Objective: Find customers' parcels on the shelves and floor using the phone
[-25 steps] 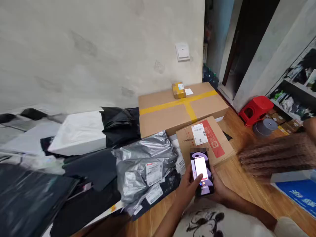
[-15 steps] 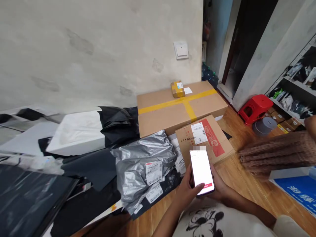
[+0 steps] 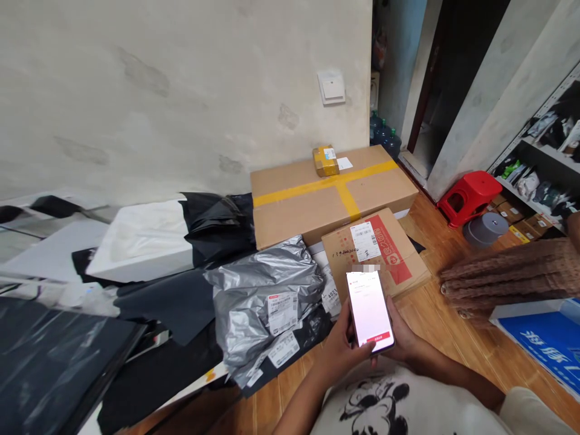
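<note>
White-lit and rectangular, the glowing smartphone point(image 3: 369, 311) is being held by both hands above the wooden floor point(image 3: 435, 326): left hand point(image 3: 341, 349) fingers wrapping its left edge, right hand point(image 3: 405, 342) cupping behind, just before the red-printed cardboard box point(image 3: 374, 251).

The phone point(image 3: 369, 311) in my hands glows white going to pale pink, with a thin red bar low on its screen. Just beyond the phone lies a brown carton point(image 3: 374, 254) with a red band and a white label printed in black. Behind that carton, the big box point(image 3: 333, 193) is plain tan cardboard crossed by yellow tape, and the little parcel point(image 3: 325, 161) on top of it is yellow-brown. Left of the phone, a mailer bag point(image 3: 265, 290) is crinkled silver-grey with white labels edged in red; beyond it are black bags point(image 3: 217, 223) and a white package point(image 3: 142, 241). Right of the phone, the stool point(image 3: 469, 196) is bright red, and the floor point(image 3: 453, 344) is orange-brown wood grain. My shirt point(image 3: 399, 405) is off-white with a black cartoon print.
</note>
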The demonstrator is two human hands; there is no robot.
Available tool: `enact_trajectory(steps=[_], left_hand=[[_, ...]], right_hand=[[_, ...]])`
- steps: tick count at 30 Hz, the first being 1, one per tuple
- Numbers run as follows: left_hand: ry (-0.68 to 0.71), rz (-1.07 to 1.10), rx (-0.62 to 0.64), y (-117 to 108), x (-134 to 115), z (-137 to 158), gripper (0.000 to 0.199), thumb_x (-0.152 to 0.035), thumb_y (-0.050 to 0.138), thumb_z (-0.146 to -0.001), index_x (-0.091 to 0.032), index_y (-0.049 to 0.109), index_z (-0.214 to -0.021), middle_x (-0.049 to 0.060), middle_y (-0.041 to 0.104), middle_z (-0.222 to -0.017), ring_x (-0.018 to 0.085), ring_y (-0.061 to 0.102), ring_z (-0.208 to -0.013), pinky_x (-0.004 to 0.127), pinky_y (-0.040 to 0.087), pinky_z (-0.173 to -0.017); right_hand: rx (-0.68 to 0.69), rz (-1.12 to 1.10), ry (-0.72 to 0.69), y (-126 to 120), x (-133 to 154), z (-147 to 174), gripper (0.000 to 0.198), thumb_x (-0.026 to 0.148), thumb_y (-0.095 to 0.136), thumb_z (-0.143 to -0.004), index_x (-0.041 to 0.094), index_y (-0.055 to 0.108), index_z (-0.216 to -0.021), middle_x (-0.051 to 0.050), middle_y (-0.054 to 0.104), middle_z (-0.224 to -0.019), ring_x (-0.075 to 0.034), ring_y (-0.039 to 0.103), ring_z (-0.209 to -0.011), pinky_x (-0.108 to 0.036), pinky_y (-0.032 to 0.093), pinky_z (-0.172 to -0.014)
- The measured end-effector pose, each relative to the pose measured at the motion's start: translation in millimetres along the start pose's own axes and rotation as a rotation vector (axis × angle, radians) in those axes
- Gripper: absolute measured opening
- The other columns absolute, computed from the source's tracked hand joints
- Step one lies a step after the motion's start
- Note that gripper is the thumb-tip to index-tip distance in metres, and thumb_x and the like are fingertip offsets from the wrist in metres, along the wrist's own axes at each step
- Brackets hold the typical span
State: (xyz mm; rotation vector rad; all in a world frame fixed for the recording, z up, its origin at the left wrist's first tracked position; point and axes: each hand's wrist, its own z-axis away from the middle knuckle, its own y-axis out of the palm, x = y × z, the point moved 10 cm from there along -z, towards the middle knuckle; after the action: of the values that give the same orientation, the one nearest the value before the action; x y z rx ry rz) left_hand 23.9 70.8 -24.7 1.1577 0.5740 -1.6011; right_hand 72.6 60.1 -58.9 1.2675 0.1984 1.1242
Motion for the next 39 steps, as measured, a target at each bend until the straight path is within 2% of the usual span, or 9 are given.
enact_trajectory(steps=[5, 9, 12, 15, 19, 22, 32, 35, 39], left_hand=[[0.021, -0.002, -0.077, -12.1, 21.5, -2.4, 0.114, -0.045, 0.083, -0.066, -0.02, 0.02, -0.157, 0.018, 0.05, -0.149, 0.034, 0.053, -0.13, 0.044, 0.047, -0.106], [0.05, 0.004, -0.11, -19.0, 30.1, -3.1, 0.111, -0.049, 0.085, -0.062, -0.018, 0.029, -0.153, 0.02, 0.05, -0.148, 0.036, 0.053, -0.131, 0.045, 0.046, -0.108], [0.048, 0.061, -0.168, -22.3, 14.9, -4.7, 0.09, -0.053, 0.081, -0.068, -0.02, 0.044, -0.143, 0.016, 0.065, -0.131, 0.031, 0.067, -0.107, 0.037, 0.058, -0.084], [0.029, 0.123, -0.267, -26.2, -11.5, -11.1, 0.068, -0.055, 0.077, -0.071, -0.022, 0.055, -0.126, 0.009, 0.073, -0.105, 0.021, 0.068, -0.071, 0.027, 0.053, -0.054], [0.092, 0.15, -0.409, -31.1, -45.2, -20.0, 0.05, -0.047, 0.08, -0.063, -0.02, 0.062, -0.101, 0.006, 0.074, -0.095, 0.023, 0.068, -0.08, 0.03, 0.054, -0.066], [0.099, 0.101, -0.472, -31.3, -51.2, -21.8, 0.043, -0.043, 0.077, -0.064, -0.02, 0.063, -0.096, 0.005, 0.074, -0.094, 0.022, 0.067, -0.082, 0.031, 0.054, -0.071], [0.097, 0.204, -0.439, -26.9, -47.2, -20.3, 0.042, -0.042, 0.07, -0.066, -0.019, 0.066, -0.101, -0.001, 0.068, -0.074, 0.017, 0.058, -0.062, 0.032, 0.05, -0.07], [0.088, 0.21, -0.431, -23.2, -45.9, -19.1, 0.042, -0.041, 0.066, -0.066, -0.018, 0.065, -0.102, -0.003, 0.064, -0.069, 0.015, 0.051, -0.053, 0.028, 0.045, -0.059], [0.015, 0.164, -0.388, -18.0, -42.3, -22.6, 0.046, -0.046, 0.061, -0.068, -0.018, 0.06, -0.105, -0.005, 0.057, -0.06, 0.013, 0.042, -0.043, 0.025, 0.029, -0.041]], right_hand=[[-0.006, -0.002, -0.008, 2.4, -1.0, -0.8, 0.097, 0.099, 0.044, -0.061, 0.014, 0.065, -0.104, -0.012, 0.07, -0.085, -0.024, 0.067, -0.073, -0.023, 0.047, -0.039], [-0.022, -0.011, -0.022, 0.4, -4.0, -1.8, 0.095, 0.096, 0.044, -0.065, 0.013, 0.067, -0.104, -0.012, 0.07, -0.081, -0.022, 0.064, -0.065, -0.026, 0.046, -0.04], [-0.039, -0.018, -0.009, -4.9, -9.2, -3.8, 0.091, 0.094, 0.046, -0.066, 0.014, 0.067, -0.103, -0.01, 0.07, -0.077, -0.02, 0.061, -0.059, -0.026, 0.047, -0.039], [-0.01, -0.023, -0.003, -4.7, -12.2, -5.3, 0.089, 0.093, 0.049, -0.066, 0.016, 0.067, -0.105, -0.01, 0.071, -0.08, -0.018, 0.06, -0.056, -0.027, 0.048, -0.039], [0.036, -0.027, -0.005, 0.9, -12.5, -4.3, 0.085, 0.092, 0.05, -0.067, 0.016, 0.067, -0.103, -0.009, 0.072, -0.088, -0.017, 0.063, -0.059, -0.025, 0.05, -0.039], [0.055, 0.001, 0.004, 5.9, -12.0, -1.9, 0.086, 0.093, 0.05, -0.067, 0.016, 0.067, -0.1, -0.008, 0.071, -0.083, -0.017, 0.063, -0.06, -0.025, 0.05, -0.04], [0.027, 0.058, -0.029, 9.1, -6.6, 2.6, 0.091, 0.094, 0.041, -0.07, 0.016, 0.065, -0.11, -0.013, 0.072, -0.091, -0.022, 0.068, -0.067, -0.024, 0.047, -0.039], [0.032, 0.059, -0.03, 10.1, -6.4, 4.3, 0.092, 0.094, 0.042, -0.069, 0.015, 0.066, -0.11, -0.014, 0.072, -0.09, -0.022, 0.068, -0.067, -0.023, 0.046, -0.039], [0.045, 0.07, -0.039, 14.5, -2.7, 6.3, 0.094, 0.096, 0.042, -0.066, 0.014, 0.068, -0.103, -0.015, 0.071, -0.091, -0.023, 0.068, -0.067, -0.024, 0.045, -0.037]])
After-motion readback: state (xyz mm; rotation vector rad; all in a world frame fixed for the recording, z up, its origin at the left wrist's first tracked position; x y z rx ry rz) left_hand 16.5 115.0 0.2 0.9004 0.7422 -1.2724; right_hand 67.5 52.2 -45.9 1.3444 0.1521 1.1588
